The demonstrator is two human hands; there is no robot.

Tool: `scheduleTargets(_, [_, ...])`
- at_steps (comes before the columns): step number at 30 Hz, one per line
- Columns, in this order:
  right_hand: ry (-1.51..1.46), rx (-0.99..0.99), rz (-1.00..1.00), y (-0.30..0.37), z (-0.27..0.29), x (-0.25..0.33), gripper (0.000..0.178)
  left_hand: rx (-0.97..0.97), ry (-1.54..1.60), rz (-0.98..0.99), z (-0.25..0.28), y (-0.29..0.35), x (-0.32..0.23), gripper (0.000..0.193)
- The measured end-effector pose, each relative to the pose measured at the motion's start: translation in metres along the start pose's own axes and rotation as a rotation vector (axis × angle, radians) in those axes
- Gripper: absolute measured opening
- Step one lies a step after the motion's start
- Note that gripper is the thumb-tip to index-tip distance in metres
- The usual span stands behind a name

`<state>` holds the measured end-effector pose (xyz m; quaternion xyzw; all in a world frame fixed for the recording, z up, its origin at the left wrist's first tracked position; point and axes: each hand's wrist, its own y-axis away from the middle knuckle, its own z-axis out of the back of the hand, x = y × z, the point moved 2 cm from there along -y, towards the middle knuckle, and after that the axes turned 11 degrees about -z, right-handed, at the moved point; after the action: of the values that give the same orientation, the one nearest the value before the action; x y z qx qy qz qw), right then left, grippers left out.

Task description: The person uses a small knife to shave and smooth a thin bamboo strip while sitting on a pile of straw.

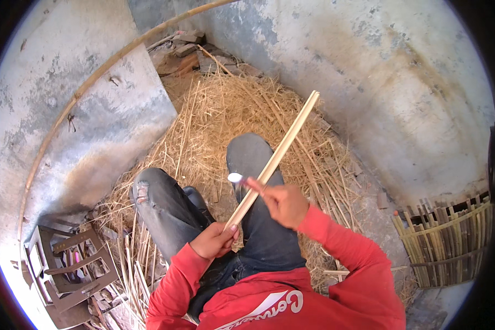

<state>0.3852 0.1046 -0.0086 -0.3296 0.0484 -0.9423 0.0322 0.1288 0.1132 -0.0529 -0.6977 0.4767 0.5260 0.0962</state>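
A long, pale split-bamboo strip (pixel 287 142) slants from my lap up to the right, past my right knee. My left hand (pixel 217 240) is closed round its lower end, thumb on top. Over the strip's lower half is my right hand (pixel 285 204), its fingers curled and the forefinger side reaching across the strip. At those fingertips, left of the strip, a small tool with a bright, shiny rounded end (pixel 235 177) sticks out. Blur and glare hide what kind of tool it is, and its grip is covered by my fingers.
Straw-like shavings (pixel 225 104) heap on the floor ahead of my knees. Several thin strips (pixel 135 264) lie at my left, beside a brown wooden frame (pixel 82 258). A woven slat basket (pixel 448 242) stands right. A long curved pole (pixel 88 82) crosses the left wall.
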Motion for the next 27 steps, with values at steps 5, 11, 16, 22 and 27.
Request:
scheduleTargets(5, [-0.187, 0.041, 0.005, 0.012, 0.001, 0.017, 0.037, 0.033, 0.069, -0.016, -0.001, -0.026, -0.001, 0.039])
scheduleTargets(11, [-0.23, -0.3, -0.38, -0.027, 0.062, -0.067, 0.033, -0.061, -0.171, -0.029, 0.008, -0.003, 0.006, 0.045])
scheduleTargets(16, [-0.236, -0.557, -0.242, -0.059, 0.089, -0.104, 0.037, -0.15, -0.349, -0.03, 0.011, 0.015, 0.009, 0.051])
scheduleTargets(22, [-0.023, -0.656, -0.211, -0.092, 0.101, -0.117, 0.038, -0.205, -0.422, -0.144, 0.016, 0.015, 0.016, 0.055])
scheduleTargets(27, [0.006, -0.559, -0.273, -0.098, 0.094, -0.129, 0.039, -0.209, -0.458, -0.138, 0.018, 0.013, 0.018, 0.056])
